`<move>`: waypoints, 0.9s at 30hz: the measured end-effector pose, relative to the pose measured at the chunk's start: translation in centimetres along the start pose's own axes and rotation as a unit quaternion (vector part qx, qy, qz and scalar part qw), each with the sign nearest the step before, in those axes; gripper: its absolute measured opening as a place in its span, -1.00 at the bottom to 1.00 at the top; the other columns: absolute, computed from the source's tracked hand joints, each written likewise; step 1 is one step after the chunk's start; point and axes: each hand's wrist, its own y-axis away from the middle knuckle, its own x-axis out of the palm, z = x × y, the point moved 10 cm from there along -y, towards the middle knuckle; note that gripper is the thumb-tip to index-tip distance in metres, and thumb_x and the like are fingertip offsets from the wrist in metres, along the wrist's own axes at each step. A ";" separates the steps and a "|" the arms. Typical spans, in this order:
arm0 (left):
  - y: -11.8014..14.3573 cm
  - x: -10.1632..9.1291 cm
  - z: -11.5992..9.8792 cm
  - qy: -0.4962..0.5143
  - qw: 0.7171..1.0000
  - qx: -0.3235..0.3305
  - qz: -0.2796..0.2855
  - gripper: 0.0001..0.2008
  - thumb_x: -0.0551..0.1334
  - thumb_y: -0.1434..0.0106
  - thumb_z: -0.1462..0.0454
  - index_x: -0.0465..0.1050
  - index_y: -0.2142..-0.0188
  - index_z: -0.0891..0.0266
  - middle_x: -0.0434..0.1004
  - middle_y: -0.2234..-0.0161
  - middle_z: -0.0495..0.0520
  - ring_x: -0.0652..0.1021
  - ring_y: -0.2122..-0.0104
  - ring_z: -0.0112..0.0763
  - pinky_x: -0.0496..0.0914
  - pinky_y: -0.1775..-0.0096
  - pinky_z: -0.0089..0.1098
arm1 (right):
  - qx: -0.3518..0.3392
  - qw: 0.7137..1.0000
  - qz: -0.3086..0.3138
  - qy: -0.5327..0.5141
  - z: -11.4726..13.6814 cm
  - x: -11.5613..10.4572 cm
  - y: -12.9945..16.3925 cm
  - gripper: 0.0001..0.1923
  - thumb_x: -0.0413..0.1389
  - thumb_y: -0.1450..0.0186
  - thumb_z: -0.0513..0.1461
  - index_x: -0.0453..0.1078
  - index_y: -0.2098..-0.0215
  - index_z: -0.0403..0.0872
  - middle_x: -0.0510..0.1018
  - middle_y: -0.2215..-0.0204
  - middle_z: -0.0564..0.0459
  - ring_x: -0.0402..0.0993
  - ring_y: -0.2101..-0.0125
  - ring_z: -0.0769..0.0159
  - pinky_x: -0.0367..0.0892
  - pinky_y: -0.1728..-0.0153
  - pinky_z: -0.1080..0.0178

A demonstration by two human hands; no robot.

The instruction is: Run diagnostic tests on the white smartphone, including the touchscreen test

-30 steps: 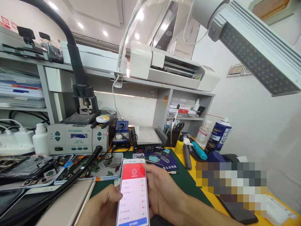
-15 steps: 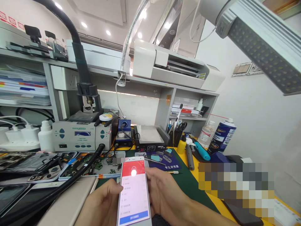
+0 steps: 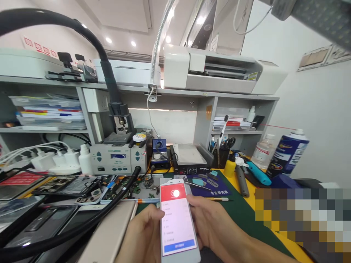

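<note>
Head view shows the left hand (image 3: 143, 231) and right hand (image 3: 212, 221) grasping a white phone (image 3: 178, 221) by its sides, screen lit. It is held before the green mat (image 3: 246, 215), right of a gold-backed device (image 3: 111, 233).

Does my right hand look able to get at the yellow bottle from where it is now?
Probably yes: the right hand is busy at the white phone, but the yellow bottle stands ahead and to the right, with nothing tall seen between them.
</note>
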 end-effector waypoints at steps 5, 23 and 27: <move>-0.2 0.3 0.4 0.065 0.998 0.005 0.024 -0.43 0.04 -0.30 0.17 0.26 -0.27 0.24 0.63 0.04 0.25 0.60 0.12 0.00 0.42 0.15 -0.16 | -0.001 1.000 0.006 -0.018 -0.2 0.1 0.1 -0.51 -0.07 -0.42 0.04 0.41 -0.07 -0.09 0.59 0.23 -0.10 0.51 0.31 0.19 0.42 0.27 0.18; 0.0 -0.7 0.2 0.016 1.000 0.014 -0.006 -0.50 0.01 -0.34 0.20 0.28 -0.23 0.26 0.63 0.10 0.24 0.60 0.16 -0.07 0.44 0.22 -0.21 | 0.005 1.000 -0.001 -0.005 -0.1 -0.1 0.0 -0.54 -0.08 -0.40 0.00 0.34 -0.10 -0.09 0.58 0.28 -0.07 0.50 0.35 0.18 0.40 0.35 0.19; 0.2 -1.0 0.0 -0.048 0.998 0.001 -0.039 -0.50 0.04 -0.35 0.21 0.28 -0.23 0.30 0.62 0.09 0.26 0.60 0.15 -0.05 0.44 0.18 -0.18 | 0.003 1.000 -0.012 0.000 0.0 -0.2 -0.2 -0.56 -0.11 -0.40 -0.03 0.35 -0.07 -0.10 0.57 0.35 -0.05 0.49 0.38 0.22 0.37 0.36 0.24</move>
